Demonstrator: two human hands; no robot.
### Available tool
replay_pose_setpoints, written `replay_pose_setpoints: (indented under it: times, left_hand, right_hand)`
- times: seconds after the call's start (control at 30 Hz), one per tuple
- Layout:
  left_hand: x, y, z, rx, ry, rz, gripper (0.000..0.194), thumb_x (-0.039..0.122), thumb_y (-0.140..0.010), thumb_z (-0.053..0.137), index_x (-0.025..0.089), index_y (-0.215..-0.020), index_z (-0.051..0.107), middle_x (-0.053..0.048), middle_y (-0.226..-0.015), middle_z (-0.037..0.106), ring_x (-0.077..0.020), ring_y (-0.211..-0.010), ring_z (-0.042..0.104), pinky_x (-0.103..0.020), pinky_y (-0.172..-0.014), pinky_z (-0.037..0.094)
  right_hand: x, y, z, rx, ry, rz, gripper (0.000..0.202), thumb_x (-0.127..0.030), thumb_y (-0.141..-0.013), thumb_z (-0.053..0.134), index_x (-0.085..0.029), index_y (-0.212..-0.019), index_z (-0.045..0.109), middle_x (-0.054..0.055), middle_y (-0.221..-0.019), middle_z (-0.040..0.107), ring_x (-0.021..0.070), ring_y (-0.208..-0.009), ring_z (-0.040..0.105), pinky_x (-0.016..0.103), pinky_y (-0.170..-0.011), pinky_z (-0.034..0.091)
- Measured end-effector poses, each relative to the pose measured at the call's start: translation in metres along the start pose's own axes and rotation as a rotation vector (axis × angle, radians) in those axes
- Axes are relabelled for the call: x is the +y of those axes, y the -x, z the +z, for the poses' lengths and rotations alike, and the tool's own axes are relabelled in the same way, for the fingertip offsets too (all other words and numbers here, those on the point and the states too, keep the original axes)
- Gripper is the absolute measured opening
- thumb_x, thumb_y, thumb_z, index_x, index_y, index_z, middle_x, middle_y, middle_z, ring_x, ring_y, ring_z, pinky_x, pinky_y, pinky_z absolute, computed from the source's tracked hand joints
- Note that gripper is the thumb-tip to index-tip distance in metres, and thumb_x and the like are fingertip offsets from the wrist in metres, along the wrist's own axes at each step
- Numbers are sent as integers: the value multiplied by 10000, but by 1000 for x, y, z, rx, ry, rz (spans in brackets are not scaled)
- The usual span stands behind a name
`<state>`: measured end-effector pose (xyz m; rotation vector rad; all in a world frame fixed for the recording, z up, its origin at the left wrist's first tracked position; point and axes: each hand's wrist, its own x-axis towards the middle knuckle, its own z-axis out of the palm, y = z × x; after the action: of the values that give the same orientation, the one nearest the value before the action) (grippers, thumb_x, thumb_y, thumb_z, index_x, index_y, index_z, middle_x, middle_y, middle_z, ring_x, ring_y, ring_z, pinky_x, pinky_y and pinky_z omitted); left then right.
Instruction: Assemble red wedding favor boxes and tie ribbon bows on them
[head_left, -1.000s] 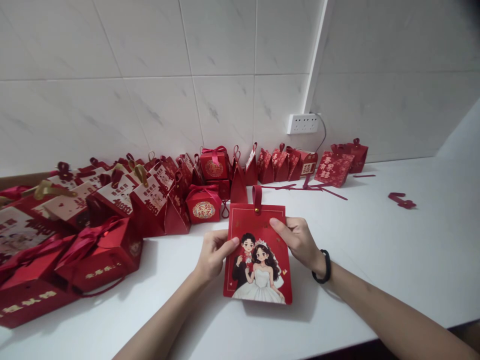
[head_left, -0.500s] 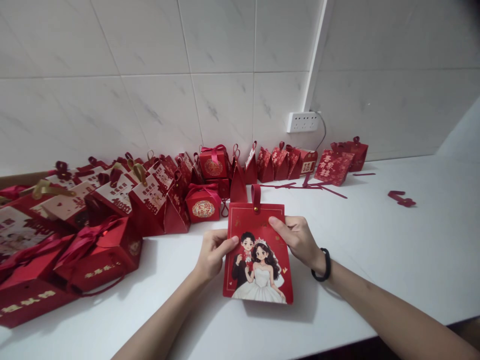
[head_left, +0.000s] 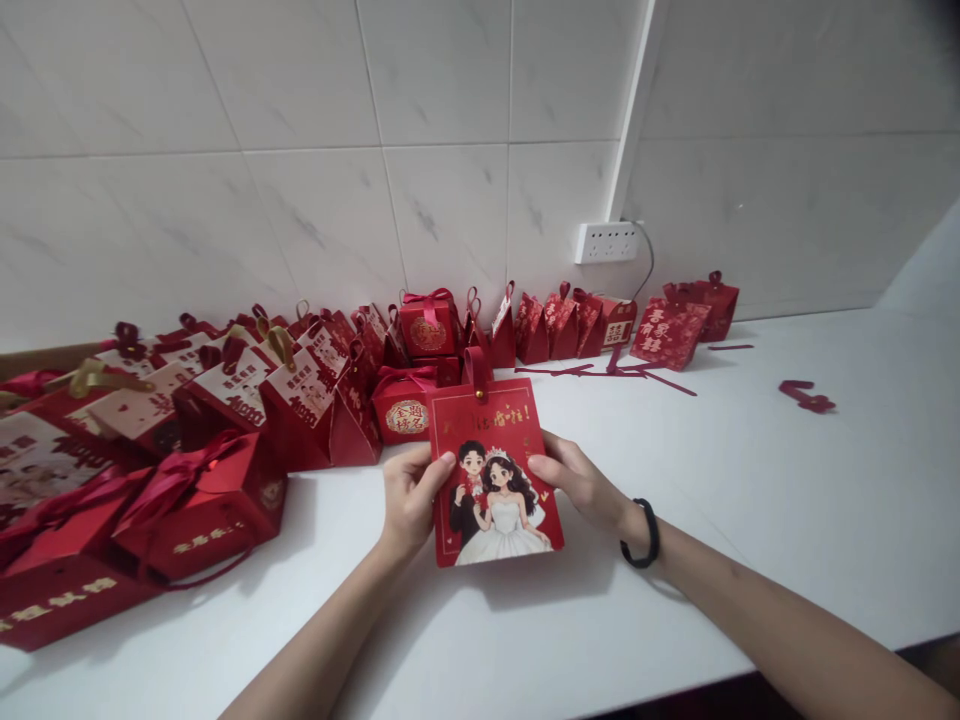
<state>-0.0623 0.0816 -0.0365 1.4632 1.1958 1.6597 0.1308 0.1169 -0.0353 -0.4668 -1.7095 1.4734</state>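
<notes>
A red wedding gift box, printed with a cartoon bride and groom and gold lettering, is held above the white table with its front facing me. A dark red ribbon loop with a gold stud rises from its top edge. My left hand grips the left edge, thumb on the front. On the right edge, my right hand also has its thumb on the front, with a black band at the wrist. The fingers of both hands are hidden behind the box.
Red gift boxes crowd the left of the white table, including a ribbon-tied box. Several triangular boxes stand along the tiled wall. Loose ribbon strips and a curled ribbon lie at right. A power strip is on the wall.
Both hands have moved the gift box slightly left and up. My right thumb has slid from near its top to the right edge, uncovering the gold lettering.
</notes>
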Motion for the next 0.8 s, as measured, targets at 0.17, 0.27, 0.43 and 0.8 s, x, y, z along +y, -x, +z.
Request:
replay_pose_setpoints:
  times: [0.17,0.27,0.43,0.8]
  left_hand:
    - [1,1,-2,-13,1,23,299,326,-689,576,161,-468,462,33,-441,385,-75,-432,286,-213,-413,245]
    - [1,2,-2,-12,10,28,293,329,-692,579,158,-476,479,27,-450,409,-79,-435,302,-214,-418,257]
    - [0,2,-2,-12,20,21,292,346,-686,586,154,-485,497,25,-453,422,-81,-436,312,-213,-416,259]
    - [-1,1,-1,-23,35,-2,312,379,-674,592,147,-492,489,21,-462,430,-83,-448,328,-208,-419,250]
  right_hand:
    - [-2,0,1,32,78,-40,360,-419,-844,533,-158,-1087,579,100,-1055,668,190,-857,652,331,-756,532]
    - [-3,1,2,59,110,-55,333,-403,-856,517,-164,-1074,596,89,-1046,673,185,-865,648,333,-779,528]
    - [-1,1,1,90,110,-47,305,-392,-843,537,-160,-1018,630,78,-977,692,183,-829,653,322,-741,530]
    - [1,1,0,102,105,-48,322,-410,-822,568,-166,-1020,639,79,-984,698,190,-832,662,321,-729,541]
